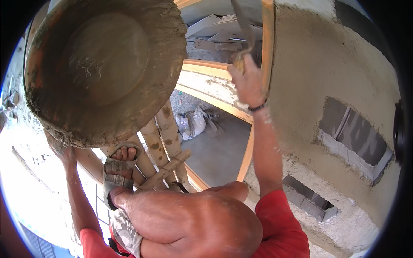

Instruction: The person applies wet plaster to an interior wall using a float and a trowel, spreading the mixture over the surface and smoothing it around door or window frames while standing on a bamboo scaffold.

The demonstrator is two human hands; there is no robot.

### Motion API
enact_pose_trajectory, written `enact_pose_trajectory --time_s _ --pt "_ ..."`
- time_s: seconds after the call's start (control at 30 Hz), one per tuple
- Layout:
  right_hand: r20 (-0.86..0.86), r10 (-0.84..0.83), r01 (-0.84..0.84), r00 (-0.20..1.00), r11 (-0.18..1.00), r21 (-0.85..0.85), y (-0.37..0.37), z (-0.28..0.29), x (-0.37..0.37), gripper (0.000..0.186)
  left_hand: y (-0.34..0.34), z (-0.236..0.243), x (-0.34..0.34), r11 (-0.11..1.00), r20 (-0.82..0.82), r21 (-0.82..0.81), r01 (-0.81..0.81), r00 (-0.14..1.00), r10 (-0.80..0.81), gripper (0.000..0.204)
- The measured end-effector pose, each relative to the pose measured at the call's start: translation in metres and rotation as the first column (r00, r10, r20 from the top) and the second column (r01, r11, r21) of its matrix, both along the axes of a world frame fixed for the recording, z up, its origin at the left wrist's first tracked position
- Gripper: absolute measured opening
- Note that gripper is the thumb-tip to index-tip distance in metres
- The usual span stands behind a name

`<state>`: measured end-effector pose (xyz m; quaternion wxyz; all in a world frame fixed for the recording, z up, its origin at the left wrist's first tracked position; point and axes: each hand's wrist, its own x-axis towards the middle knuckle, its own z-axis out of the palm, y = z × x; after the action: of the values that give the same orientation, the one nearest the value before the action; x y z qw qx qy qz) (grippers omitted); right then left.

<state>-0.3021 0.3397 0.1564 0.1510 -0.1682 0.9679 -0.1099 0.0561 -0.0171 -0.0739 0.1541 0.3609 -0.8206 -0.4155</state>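
My right hand [249, 86] is wrapped round the yellowish handle of a trowel [245, 26], raised in front of the wooden frame. The trowel's blade points up and away and is smeared by motion. At the left, a large round basin [165, 81] caked with grey mortar fills the upper part of the view. A thin wet layer shows in its round bottom. My left hand [61, 148] holds the basin's near-left rim from below, its fingers mostly hidden behind the rim.
My bent leg and sandaled foot [122, 165] rest on wooden planks [167, 129]. An orange-edged wooden frame [267, 38] borders a plastered wall [301, 69] with rectangular openings [352, 133]. Below lie a white sack [191, 123] and a grey floor [211, 150].
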Motion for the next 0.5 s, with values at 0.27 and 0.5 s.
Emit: enact_pose_trajectory --time_s 0.27,0.5 --pt "0.143 -0.442 0.424 0.886 0.895 0.137 0.133 0.02 0.151 0.03 -0.005 -0.028 0.021 0.994 -0.037 -0.088 0.064 0.997 -0.067 0.075" --pt "0.088 -0.175 0.091 0.981 0.805 0.586 0.132 0.141 0.154 0.044 -0.012 -0.028 0.021 0.999 -0.04 -0.004 0.034 0.999 -0.034 0.077"
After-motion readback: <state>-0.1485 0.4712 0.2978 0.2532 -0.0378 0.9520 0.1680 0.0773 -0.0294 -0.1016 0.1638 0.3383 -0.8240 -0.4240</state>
